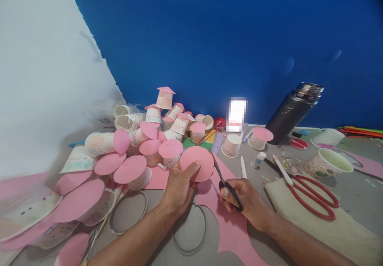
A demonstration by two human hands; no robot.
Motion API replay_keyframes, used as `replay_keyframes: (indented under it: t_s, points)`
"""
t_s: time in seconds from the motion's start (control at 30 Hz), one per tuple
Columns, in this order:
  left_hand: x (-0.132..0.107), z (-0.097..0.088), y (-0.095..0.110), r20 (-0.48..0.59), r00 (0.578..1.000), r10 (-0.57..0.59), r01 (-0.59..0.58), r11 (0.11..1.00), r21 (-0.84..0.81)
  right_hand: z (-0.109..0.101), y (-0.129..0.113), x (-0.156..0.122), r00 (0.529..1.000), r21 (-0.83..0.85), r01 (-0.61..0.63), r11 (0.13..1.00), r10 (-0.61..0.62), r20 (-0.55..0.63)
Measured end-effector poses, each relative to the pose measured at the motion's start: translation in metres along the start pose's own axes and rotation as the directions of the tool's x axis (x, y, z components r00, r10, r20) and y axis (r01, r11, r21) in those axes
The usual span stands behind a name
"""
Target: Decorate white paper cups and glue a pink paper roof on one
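Note:
My left hand (178, 186) is closed on a round pink paper disc (198, 163), thumb pressed on its face. My right hand (245, 200) grips black-handled scissors (224, 178), whose blades point up and left, ending beside the disc's right edge. Under both hands lies a pink paper sheet (231, 226) with curved cut-outs. A heap of small paper cups (163, 132) topped with pink discs stands just beyond my left hand.
Red-handled scissors (312, 196) lie on a beige cloth (323, 222) at right. A dark flask (291, 112) leans against the blue wall. A green-lined bowl (327, 163), a glue stick (259, 159), pens, wire rings (128, 212) and more pink-capped cups at left surround the work spot.

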State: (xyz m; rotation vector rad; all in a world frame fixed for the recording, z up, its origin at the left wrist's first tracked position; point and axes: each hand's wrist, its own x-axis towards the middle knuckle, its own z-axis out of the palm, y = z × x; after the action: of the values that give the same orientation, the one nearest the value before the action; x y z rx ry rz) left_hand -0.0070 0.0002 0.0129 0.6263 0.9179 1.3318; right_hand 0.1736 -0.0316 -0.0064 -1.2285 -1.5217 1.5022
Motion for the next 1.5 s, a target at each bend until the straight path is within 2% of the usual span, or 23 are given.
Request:
replay_keyframes:
  t_s: [0.3,0.53,0.7,0.9,1.5]
  points:
    - [0.001,-0.002,0.0,0.017,1.0,-0.001,0.001,1.0,0.006,0.001,0.004,0.0,1.0,0.08,-0.028,0.996,0.028,-0.003]
    - [0.004,-0.003,-0.006,0.042,0.998,-0.049,0.054,0.991,-0.125,0.005,0.001,-0.002,0.999,0.124,-0.004,0.992,0.0,0.039]
    - [0.005,-0.005,-0.014,0.004,0.996,-0.088,0.087,0.98,-0.181,0.012,0.004,-0.001,0.997,0.147,0.018,0.989,-0.03,0.075]
    - [0.003,-0.002,-0.014,-0.019,0.994,-0.108,0.102,0.972,-0.211,0.015,0.006,-0.001,0.996,0.163,0.018,0.986,-0.031,0.078]
    - [-0.001,-0.002,-0.011,0.01,0.997,-0.083,0.083,0.981,-0.176,0.014,0.006,-0.002,0.998,0.138,0.019,0.99,-0.028,0.063]
